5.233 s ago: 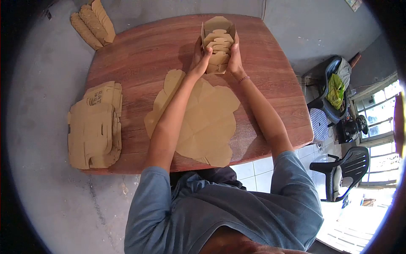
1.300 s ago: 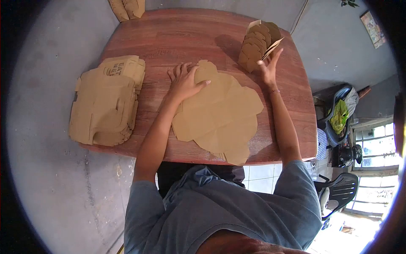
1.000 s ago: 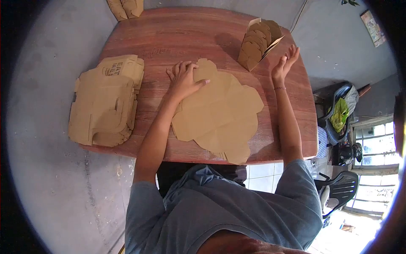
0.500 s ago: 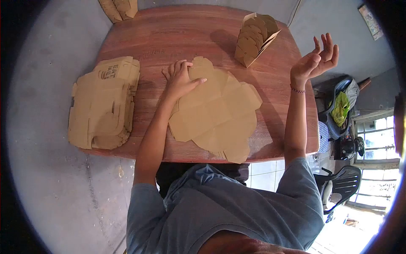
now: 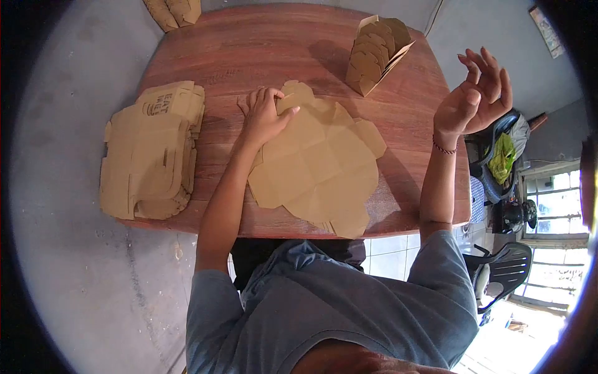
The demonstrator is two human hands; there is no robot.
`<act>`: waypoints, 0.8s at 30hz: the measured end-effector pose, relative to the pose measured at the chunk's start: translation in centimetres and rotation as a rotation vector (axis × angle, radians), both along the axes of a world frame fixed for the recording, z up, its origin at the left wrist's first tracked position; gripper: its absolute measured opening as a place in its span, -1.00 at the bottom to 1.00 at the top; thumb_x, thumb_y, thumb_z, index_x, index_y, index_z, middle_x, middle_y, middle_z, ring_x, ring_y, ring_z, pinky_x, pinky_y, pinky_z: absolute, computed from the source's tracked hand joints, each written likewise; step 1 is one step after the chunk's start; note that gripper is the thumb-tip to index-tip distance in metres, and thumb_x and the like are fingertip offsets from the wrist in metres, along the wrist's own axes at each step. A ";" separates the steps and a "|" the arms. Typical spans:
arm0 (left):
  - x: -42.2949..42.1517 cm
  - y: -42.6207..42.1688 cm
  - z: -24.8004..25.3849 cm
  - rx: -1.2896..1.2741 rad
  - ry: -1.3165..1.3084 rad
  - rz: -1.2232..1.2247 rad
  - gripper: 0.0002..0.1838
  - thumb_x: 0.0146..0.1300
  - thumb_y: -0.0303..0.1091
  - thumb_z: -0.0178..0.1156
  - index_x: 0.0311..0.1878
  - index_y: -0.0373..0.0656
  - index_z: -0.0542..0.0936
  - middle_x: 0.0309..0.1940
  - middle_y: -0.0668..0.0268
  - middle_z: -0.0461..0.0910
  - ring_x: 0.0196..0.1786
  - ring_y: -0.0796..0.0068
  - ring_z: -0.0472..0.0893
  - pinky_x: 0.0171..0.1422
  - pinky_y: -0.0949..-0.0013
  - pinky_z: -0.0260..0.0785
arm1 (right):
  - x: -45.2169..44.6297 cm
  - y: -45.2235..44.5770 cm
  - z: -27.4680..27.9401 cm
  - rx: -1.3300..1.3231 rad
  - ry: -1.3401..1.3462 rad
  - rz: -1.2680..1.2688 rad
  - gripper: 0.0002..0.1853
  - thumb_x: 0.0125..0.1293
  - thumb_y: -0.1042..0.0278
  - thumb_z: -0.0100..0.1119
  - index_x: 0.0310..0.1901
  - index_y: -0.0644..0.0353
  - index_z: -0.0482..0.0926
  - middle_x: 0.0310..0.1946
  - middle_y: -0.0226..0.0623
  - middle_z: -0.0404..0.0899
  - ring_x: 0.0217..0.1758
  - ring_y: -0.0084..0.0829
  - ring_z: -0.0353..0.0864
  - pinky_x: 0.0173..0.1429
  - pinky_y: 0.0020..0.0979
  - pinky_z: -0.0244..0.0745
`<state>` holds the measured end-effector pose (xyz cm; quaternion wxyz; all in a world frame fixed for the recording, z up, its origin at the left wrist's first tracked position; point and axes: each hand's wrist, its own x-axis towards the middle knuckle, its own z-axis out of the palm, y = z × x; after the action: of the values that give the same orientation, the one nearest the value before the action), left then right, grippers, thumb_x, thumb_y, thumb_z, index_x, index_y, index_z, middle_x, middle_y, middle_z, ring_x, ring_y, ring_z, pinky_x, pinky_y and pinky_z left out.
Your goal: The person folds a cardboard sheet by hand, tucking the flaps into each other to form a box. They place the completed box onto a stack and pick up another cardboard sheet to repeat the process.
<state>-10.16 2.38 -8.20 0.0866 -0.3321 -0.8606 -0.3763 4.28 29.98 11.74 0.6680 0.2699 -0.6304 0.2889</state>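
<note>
Flat brown cardboard cutouts [image 5: 317, 156] lie stacked in the middle of the table, the top one creased, with rounded flaps. My left hand [image 5: 265, 115] rests on their upper left edge, fingers apart, thumb over the cardboard. Raised above the table's right edge, my right hand [image 5: 473, 96] is open and holds nothing, its fingers loosely curled. Several folded cardboard boxes, nested together [image 5: 377, 53], stand at the back right of the table, apart from both hands. To the left lies a stack of flat printed cardboard [image 5: 149, 153].
The reddish wooden table [image 5: 249, 50] stands against grey walls. More folded cardboard [image 5: 174, 12] is at its back left corner. On the right are a dark chair [image 5: 507, 274], another chair with a yellow-green bag [image 5: 501, 159], and a patterned stool [image 5: 476, 199].
My right hand has let go of the nested boxes, now set down at the back right, and has risen to the right. My left hand has moved from the boxes onto the flat cardboard.
</note>
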 end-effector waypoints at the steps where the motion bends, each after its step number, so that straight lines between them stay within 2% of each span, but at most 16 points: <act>1: -0.2 0.0 -0.4 0.000 -0.001 0.000 -0.45 0.19 0.01 0.42 0.06 -0.13 0.44 0.10 0.17 0.48 0.33 0.01 0.30 0.40 -0.15 0.02 | 0.1 -0.2 0.0 0.008 -0.018 -0.013 -0.43 0.50 0.17 0.08 0.37 0.26 0.15 0.20 0.17 0.47 0.15 -0.05 0.61 0.15 -0.10 0.60; 2: -0.3 0.1 -0.6 0.005 0.065 0.019 -0.55 0.26 -0.04 0.37 0.03 -0.09 0.47 0.07 0.21 0.50 0.29 0.04 0.34 0.38 -0.14 0.03 | 0.2 -0.4 -0.1 0.015 -0.035 -0.026 -0.51 0.50 0.27 0.05 0.34 0.26 0.20 0.16 0.18 0.52 0.11 -0.02 0.64 0.14 -0.07 0.62; 3: -0.4 0.1 -0.7 0.011 0.132 0.037 -0.64 0.32 -0.08 0.32 0.01 -0.06 0.49 0.04 0.24 0.52 0.26 0.07 0.38 0.37 -0.14 0.04 | 0.3 -0.6 -0.2 0.014 -0.035 -0.025 -0.51 0.50 0.27 0.05 0.34 0.26 0.20 0.16 0.18 0.52 0.11 -0.02 0.64 0.14 -0.07 0.62; 5: -0.6 0.3 -0.9 -0.031 0.132 0.059 -0.70 0.33 -0.16 0.29 0.00 -0.08 0.50 0.04 0.22 0.52 0.26 0.06 0.37 0.35 -0.12 0.05 | 0.4 -0.9 -0.4 0.049 -0.085 0.057 -0.60 0.44 0.48 0.03 0.26 0.36 0.32 0.08 0.16 0.58 0.04 -0.08 0.67 0.14 -0.12 0.61; 6: -0.6 0.4 -1.0 -0.071 0.131 0.080 -0.75 0.35 -0.24 0.26 -0.01 -0.09 0.51 0.03 0.20 0.51 0.26 0.04 0.36 0.34 -0.11 0.07 | 0.7 -1.1 -0.4 0.049 -0.086 0.056 -0.60 0.44 0.48 0.03 0.26 0.36 0.32 0.08 0.16 0.58 0.04 -0.08 0.67 0.14 -0.12 0.61; 8: -0.9 0.3 -1.1 -0.051 0.173 0.085 -0.78 0.35 -0.27 0.24 -0.02 -0.10 0.52 0.01 0.20 0.53 0.25 0.06 0.38 0.33 -0.08 0.09 | 1.5 -1.6 -0.2 0.110 -0.332 0.055 -0.68 0.39 0.50 0.18 0.11 0.45 0.47 -0.03 0.07 0.65 0.07 -0.21 0.65 0.15 -0.24 0.55; 9: -1.0 0.3 -1.2 -0.031 0.217 0.091 -0.80 0.36 -0.29 0.23 -0.03 -0.11 0.52 -0.02 0.19 0.54 0.23 0.07 0.39 0.32 -0.06 0.11 | 1.5 -2.3 -0.1 0.086 -0.415 0.055 -0.72 0.30 0.51 0.27 0.03 0.39 0.58 -0.13 0.03 0.70 0.02 -0.24 0.68 0.14 -0.35 0.53; 10: -1.3 0.1 -1.3 -0.030 0.217 0.090 -0.80 0.36 -0.29 0.23 -0.03 -0.11 0.52 -0.02 0.19 0.54 0.23 0.07 0.39 0.32 -0.06 0.11 | 1.7 -3.1 0.1 0.086 -0.415 0.054 -0.72 0.30 0.51 0.27 0.03 0.39 0.58 -0.13 0.03 0.70 0.02 -0.24 0.68 0.14 -0.35 0.53; 12: -1.3 -0.1 -0.1 0.097 0.246 0.067 -0.85 0.40 -0.33 0.19 -0.04 -0.11 0.52 -0.09 0.17 0.55 0.11 0.10 0.48 0.24 0.03 0.22 | 2.0 -4.4 0.5 0.221 -0.828 -0.044 -0.61 0.24 0.45 0.36 0.10 0.29 0.60 -0.14 0.04 0.70 0.00 -0.11 0.70 0.17 -0.34 0.54; 13: -1.1 -0.1 0.5 0.097 0.247 0.067 -0.85 0.40 -0.33 0.19 -0.04 -0.11 0.52 -0.09 0.17 0.55 0.11 0.10 0.48 0.24 0.03 0.22 | 1.6 -4.8 0.2 0.221 -0.827 -0.044 -0.61 0.24 0.45 0.36 0.10 0.29 0.60 -0.14 0.04 0.70 0.00 -0.11 0.70 0.17 -0.34 0.54; 15: 0.2 -0.4 3.0 0.401 -0.092 0.045 -0.89 0.48 -0.36 0.12 -0.05 -0.15 0.48 -0.18 0.23 0.56 -0.06 0.32 0.54 0.09 0.26 0.36 | 0.5 -5.1 -1.1 0.437 -1.026 0.009 -0.50 0.22 0.43 0.35 0.21 0.29 0.51 0.01 0.00 0.67 0.06 -0.09 0.70 0.23 -0.23 0.54; 16: 0.4 -0.9 3.5 0.399 -0.090 0.039 -0.89 0.48 -0.36 0.12 -0.05 -0.15 0.48 -0.18 0.23 0.56 -0.06 0.32 0.54 0.09 0.26 0.36 | 0.1 -5.3 -1.9 0.432 -1.024 0.004 -0.50 0.22 0.43 0.35 0.21 0.29 0.51 0.01 0.00 0.67 0.06 -0.09 0.70 0.23 -0.23 0.54; 18: 0.8 -1.9 4.6 0.773 -0.269 -0.117 -0.90 0.54 -0.36 0.06 -0.06 -0.18 0.45 -0.22 0.33 0.53 -0.14 0.58 0.51 -0.04 0.47 0.37 | -0.6 -5.6 -3.7 0.466 -1.028 -0.102 -0.37 0.17 0.32 0.45 0.28 0.21 0.47 -0.01 -0.02 0.69 0.09 0.03 0.68 0.25 -0.19 0.54; 22: 1.8 -3.2 7.2 0.941 -0.216 -0.076 -0.88 0.56 -0.36 0.06 -0.04 -0.21 0.43 -0.22 0.39 0.52 -0.14 0.71 0.45 -0.04 0.55 0.33 | -1.5 -5.8 -4.8 0.454 -1.071 -0.107 -0.27 0.14 0.22 0.51 0.32 0.18 0.41 -0.08 -0.09 0.72 0.09 -0.01 0.68 0.24 -0.20 0.54; 24: 1.1 -4.1 7.2 0.966 -0.238 -0.016 -0.87 0.54 -0.36 0.09 -0.02 -0.20 0.42 -0.20 0.38 0.53 -0.15 0.69 0.47 -0.04 0.55 0.33 | -1.7 -5.3 -3.9 0.284 -1.476 0.105 -0.39 0.15 0.23 0.52 0.20 0.23 0.52 -0.16 -0.18 0.73 0.00 -0.21 0.72 0.15 -0.29 0.56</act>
<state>-9.10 -1.72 -0.97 0.1290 -0.2153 -0.5895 -0.7678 2.60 24.69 7.84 0.0162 0.1194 -0.9318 0.3423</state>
